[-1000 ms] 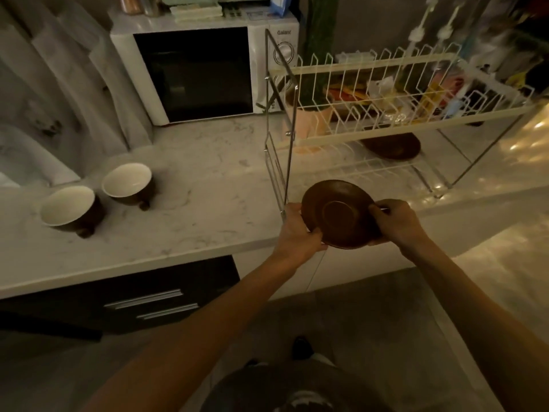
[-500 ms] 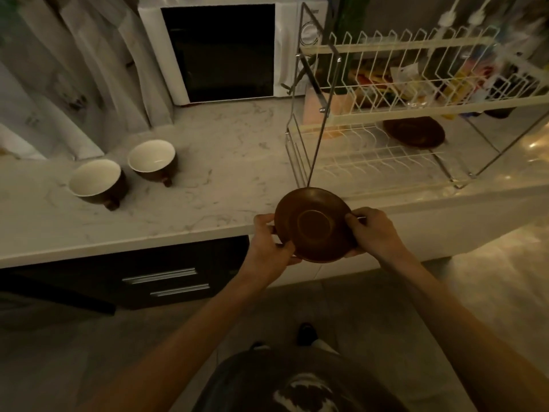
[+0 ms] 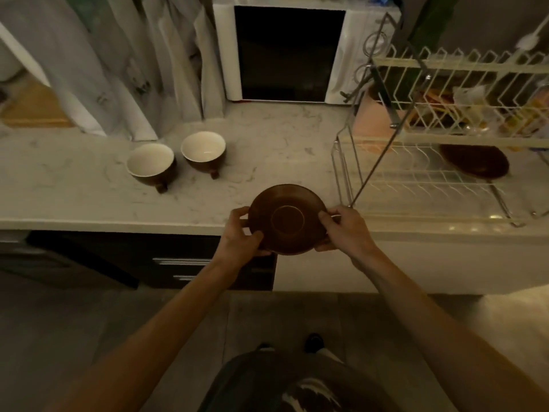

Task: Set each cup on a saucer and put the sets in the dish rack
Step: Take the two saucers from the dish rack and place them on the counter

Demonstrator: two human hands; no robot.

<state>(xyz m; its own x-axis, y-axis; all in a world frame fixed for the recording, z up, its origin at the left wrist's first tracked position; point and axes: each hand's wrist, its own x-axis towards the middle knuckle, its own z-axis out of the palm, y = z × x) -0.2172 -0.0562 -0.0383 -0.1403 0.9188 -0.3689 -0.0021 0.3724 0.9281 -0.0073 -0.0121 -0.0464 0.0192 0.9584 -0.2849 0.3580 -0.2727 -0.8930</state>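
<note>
Meanwhile both hands — left hand (image 3: pixel 240 239), right hand (image 3: pixel 346 233) — pinch the saucer (image 3: pixel 286 219) between two cups (image 3: pixel 203 150) and dish rack (image 3: pixel 416 179).

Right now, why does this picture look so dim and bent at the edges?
Head view: light is low and warm; the saucer held in both hands is sharp enough, the dish rack at right is soft and blurry; the wide lens bows the counter edge; small glints shine at far right.

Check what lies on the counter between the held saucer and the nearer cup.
Nothing: in the head view, bare marble counter separates the saucer, held by the left hand and right hand, from the nearer cup.
</note>
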